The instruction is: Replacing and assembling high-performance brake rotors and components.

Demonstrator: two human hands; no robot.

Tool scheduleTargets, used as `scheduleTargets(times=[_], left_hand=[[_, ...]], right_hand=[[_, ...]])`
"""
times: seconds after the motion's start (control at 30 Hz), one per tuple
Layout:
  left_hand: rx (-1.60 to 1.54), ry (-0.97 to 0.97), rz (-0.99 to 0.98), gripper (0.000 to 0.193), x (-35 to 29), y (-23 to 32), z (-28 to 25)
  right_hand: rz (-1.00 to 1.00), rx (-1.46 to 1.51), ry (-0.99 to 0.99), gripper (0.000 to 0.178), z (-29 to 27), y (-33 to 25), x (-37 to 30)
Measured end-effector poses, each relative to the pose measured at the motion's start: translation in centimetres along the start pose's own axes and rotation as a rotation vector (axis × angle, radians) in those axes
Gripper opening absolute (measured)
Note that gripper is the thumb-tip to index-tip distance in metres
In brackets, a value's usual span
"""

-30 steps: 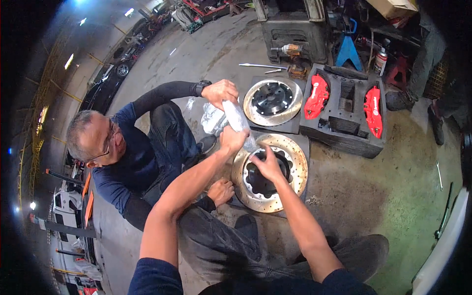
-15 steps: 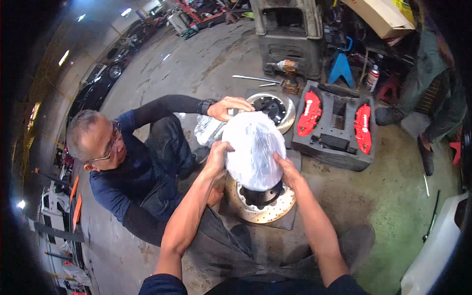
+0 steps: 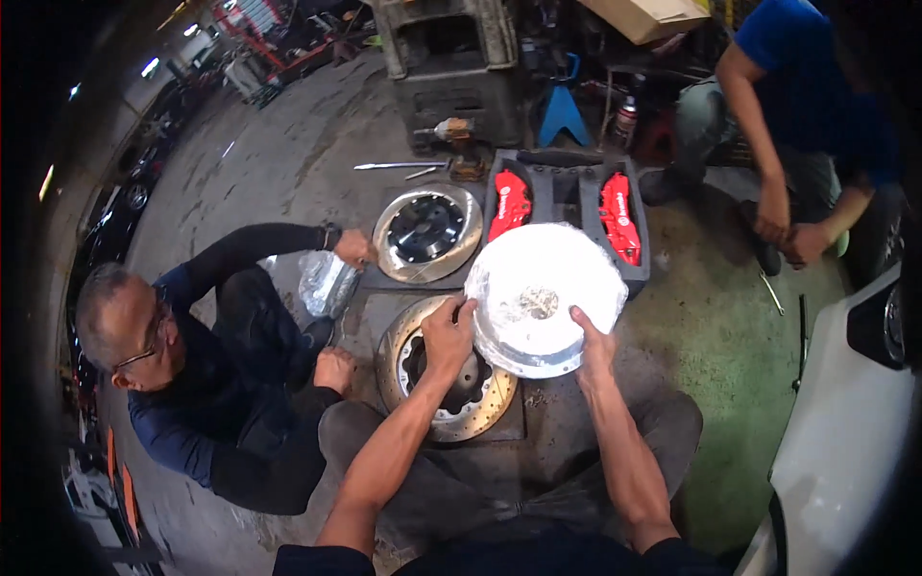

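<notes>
A round, flanged part wrapped in clear plastic (image 3: 545, 274) is held up in front of me, its pale face turned toward me. My left hand (image 3: 448, 336) grips its left edge, and my right hand (image 3: 595, 346) grips the lower right with the thumb on its face. Under my left hand lies a drilled brake disc (image 3: 495, 392), its dark centre partly hidden by that hand. A second brake disc (image 3: 427, 230) with a black centre lies beyond it.
A grey foam tray (image 3: 567, 202) holds two red brake calipers (image 3: 511, 204). A cordless impact wrench (image 3: 453, 144) and a blue jack stand (image 3: 563, 117) stand behind. A co-worker (image 3: 173, 403) crouches left; another person (image 3: 783, 106) is at right, near a white car panel (image 3: 836, 422).
The wrapped part has moved right and tilted, now showing its flat round face. My view has shifted right. The left co-worker's hand has drawn back; the person at right now leans in.
</notes>
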State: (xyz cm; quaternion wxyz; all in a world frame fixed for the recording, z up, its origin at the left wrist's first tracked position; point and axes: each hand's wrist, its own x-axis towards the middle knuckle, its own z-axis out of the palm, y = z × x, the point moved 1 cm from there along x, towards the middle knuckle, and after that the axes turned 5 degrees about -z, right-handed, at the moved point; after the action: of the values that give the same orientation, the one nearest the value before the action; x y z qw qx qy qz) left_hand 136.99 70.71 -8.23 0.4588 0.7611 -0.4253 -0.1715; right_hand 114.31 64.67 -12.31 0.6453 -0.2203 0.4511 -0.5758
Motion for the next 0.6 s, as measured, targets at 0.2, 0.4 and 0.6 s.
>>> scheduleTargets(times=[0.2,0.4,0.6], left_hand=[[-0.314,0.217,-0.17,0.028,2.0,-2.7,0.5],[-0.695,0.145,-0.691,0.019,5.2,-7.6,0.1],[-0.005,0.197,-0.299,0.021,7.7,-12.4,-0.3]], right_hand=[[0.003,-0.058,0.085,0.062,-1.0,0.1,-0.4],[0.081,-0.034,-0.076,0.065,0.8,0.8,-3.2],[-0.083,-0.326,-0.188,0.036,2.5,-2.2,-7.5]])
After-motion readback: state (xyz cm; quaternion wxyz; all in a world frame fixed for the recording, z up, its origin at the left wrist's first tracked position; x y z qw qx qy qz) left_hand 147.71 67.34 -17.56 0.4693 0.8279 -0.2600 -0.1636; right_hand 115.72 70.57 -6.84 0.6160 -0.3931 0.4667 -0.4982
